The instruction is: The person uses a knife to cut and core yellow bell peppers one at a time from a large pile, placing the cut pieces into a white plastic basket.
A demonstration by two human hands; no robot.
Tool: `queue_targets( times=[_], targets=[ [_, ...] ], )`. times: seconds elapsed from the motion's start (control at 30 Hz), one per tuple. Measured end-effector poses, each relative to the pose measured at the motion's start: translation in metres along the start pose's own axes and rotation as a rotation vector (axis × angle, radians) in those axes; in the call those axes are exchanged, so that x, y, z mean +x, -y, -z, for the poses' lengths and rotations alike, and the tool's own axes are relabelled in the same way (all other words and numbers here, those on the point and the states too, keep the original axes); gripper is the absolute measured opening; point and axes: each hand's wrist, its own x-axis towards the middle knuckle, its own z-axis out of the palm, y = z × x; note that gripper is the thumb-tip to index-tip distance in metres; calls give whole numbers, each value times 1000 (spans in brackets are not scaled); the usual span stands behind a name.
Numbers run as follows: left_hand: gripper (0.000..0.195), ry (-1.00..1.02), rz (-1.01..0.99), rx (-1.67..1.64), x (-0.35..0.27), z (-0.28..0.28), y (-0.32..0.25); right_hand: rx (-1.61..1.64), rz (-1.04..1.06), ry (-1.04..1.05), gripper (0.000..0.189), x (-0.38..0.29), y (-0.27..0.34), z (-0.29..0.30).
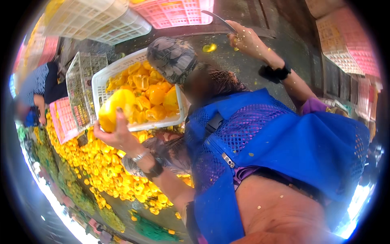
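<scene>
My left hand (123, 134) holds a whole yellow bell pepper (113, 106) over the near rim of a white plastic basket (97, 80). Inside that basket lie many cut yellow-orange pepper pieces (141, 103). Off to the other side, my right hand (247, 41) grips a knife (221, 20) with a slim curved blade; its handle is mostly hidden in the fist. Pale seeds cling to the back of this hand. The blade is well apart from the pepper. The basket stands in front of me, close to my knees.
A heap of yellow peppers (122, 177) spreads over the floor on my left. A clear mesh crate (83, 88) and a pink crate (65, 117) stand beyond the basket. Stacked crates (103, 21) rise to the right. Another person (36, 88) works further off. A pepper scrap (209, 48) lies on the wet floor.
</scene>
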Motion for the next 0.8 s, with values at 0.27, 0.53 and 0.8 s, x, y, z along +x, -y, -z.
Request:
queue_targets(
  times=[0.27,0.53,0.8],
  targets=[
    [75,8,-27,964,144,117,57,192,103,138,48,3,65,-16],
    [53,-320,301,781,62,329,70,418,34,408,48,-7,113,-43],
    [44,-394,831,952,-151,472,211,236,262,642,42,-10,194,-86]
  ],
)
